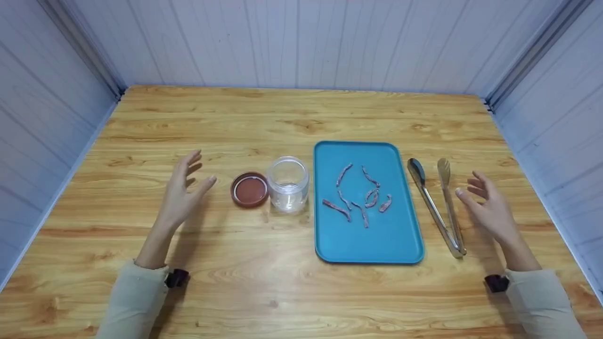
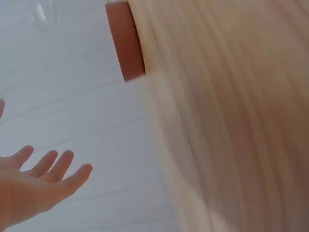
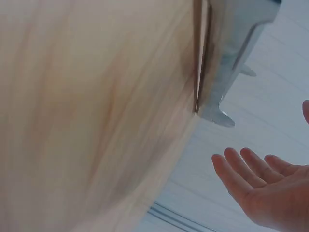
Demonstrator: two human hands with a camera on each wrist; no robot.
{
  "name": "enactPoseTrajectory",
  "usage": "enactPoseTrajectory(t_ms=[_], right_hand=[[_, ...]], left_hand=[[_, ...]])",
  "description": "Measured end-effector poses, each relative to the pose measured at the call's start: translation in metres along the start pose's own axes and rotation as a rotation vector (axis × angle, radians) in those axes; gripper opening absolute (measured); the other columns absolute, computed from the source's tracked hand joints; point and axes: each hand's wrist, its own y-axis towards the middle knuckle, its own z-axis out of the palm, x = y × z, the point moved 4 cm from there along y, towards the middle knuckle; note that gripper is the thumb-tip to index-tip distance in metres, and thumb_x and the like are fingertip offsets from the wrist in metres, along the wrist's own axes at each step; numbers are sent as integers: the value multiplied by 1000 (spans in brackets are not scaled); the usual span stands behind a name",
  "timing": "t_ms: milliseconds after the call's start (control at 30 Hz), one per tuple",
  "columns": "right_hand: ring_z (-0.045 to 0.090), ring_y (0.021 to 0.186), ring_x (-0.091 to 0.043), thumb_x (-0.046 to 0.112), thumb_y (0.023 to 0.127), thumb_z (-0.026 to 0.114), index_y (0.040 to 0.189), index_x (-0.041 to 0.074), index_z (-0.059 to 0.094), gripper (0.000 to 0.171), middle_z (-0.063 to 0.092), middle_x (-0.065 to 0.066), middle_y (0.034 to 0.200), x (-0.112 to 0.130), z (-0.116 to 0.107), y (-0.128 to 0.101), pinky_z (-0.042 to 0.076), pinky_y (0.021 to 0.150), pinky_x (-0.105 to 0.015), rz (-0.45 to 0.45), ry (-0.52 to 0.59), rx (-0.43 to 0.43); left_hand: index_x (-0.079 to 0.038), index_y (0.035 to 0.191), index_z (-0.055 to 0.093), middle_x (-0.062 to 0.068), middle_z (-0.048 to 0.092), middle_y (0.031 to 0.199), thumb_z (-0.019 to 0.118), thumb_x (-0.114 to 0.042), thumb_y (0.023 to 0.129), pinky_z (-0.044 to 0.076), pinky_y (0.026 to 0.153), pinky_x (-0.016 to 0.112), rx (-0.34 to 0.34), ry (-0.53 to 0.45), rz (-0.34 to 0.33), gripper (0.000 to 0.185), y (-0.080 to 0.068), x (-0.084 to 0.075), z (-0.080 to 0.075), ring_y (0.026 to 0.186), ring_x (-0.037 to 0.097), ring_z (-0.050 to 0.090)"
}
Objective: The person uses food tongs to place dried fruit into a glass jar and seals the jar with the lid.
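tongs [image 1: 438, 207] lie on the table just inside the right hand [image 1: 487, 209], long axis running near-to-far, hinge end toward the person. right hand released, empty. left hand [image 1: 181, 193] released, nearer the brown lid [image 1: 249, 189].

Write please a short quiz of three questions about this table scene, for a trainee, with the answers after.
1. True or false: the tongs lie on the teal tray.
2. Which thing stands between the brown lid and the tray? A) the glass jar B) the tongs C) a spoon
3. What does the left hand hold, and what does the right hand hold?

Key
1. False: the tongs lie on the wooden table, to the right of the tray.
2. A. The jar stands open, its lid beside it.
3. Nothing: both hands are open above the table. The strips lie on the tray.
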Motion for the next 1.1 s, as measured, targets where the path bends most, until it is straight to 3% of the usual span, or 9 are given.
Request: enactPoseTrajectory(t_ms=[67, 167, 300, 367, 633, 733, 900, 1100], right_hand=[[40, 113, -33, 33, 87, 55, 140, 9, 19, 69, 36, -22, 129, -21, 4, 4, 42, 82, -32, 19, 20, 18], [39, 113, -33, 36, 87, 54, 141, 10, 16, 71, 34, -22, 130, -20, 8, 2, 42, 73, -16, 72, 54, 70], [34, 114, -44, 34, 87, 54, 140, 0, 12, 76, 31, -29, 130, 12, 12, -8, 43, 69, -16, 136, 94, 125], [35, 113, -44, 36, 87, 54, 139, -1, 13, 76, 32, -30, 129, 11, 14, -9, 44, 68, -17, 145, 86, 133], [33, 114, -44, 40, 84, 57, 139, 0, 16, 79, 31, -28, 129, 2, 23, -9, 44, 79, -43, 211, 37, 132], [34, 113, -47, 38, 83, 59, 138, -3, 16, 81, 31, -32, 128, 5, 24, -9, 39, 82, -51, 191, 12, 147], [37, 110, -47, 39, 80, 62, 137, -7, 13, 88, 33, -34, 126, 10, 27, -7, 37, 84, -53, 177, -55, 176], [38, 109, -48, 39, 78, 65, 136, -8, 11, 92, 33, -36, 124, 10, 30, -7, 35, 84, -55, 147, -116, 200]], left_hand=[[-7, 137, 28, 14, 33, 132, 61, -14, 84, 27, 93, 50, 30, -120, -33, 63, 0, -1, 7, 119, 31, 34], [-8, 137, 26, 16, 31, 132, 62, -9, 83, 29, 93, 48, 83, -265, -68, 66, 1, -1, 20, 118, 31, 34], [-7, 137, 25, 17, 31, 130, 64, -2, 80, 31, 91, 49, 147, -361, -82, 69, 3, -5, 39, 117, 33, 35], [-8, 137, 25, 16, 32, 130, 65, -1, 78, 31, 91, 50, 178, -391, -83, 71, 4, -7, 49, 117, 35, 35], [-8, 138, 22, 18, 32, 131, 68, -4, 76, 31, 91, 49, 283, -370, -79, 78, 10, -13, 82, 112, 33, 41], [-9, 139, 21, 21, 31, 131, 69, -4, 75, 34, 89, 48, 311, -359, -81, 79, 13, -15, 90, 109, 32, 44], [-6, 139, 18, 23, 29, 132, 68, 0, 75, 33, 90, 49, 351, -348, -84, 81, 17, -23, 96, 110, 37, 40], [-3, 139, 10, 26, 24, 133, 66, -1, 77, 34, 90, 45, 411, -307, -108, 84, 18, -42, 100, 114, 34, 38]])
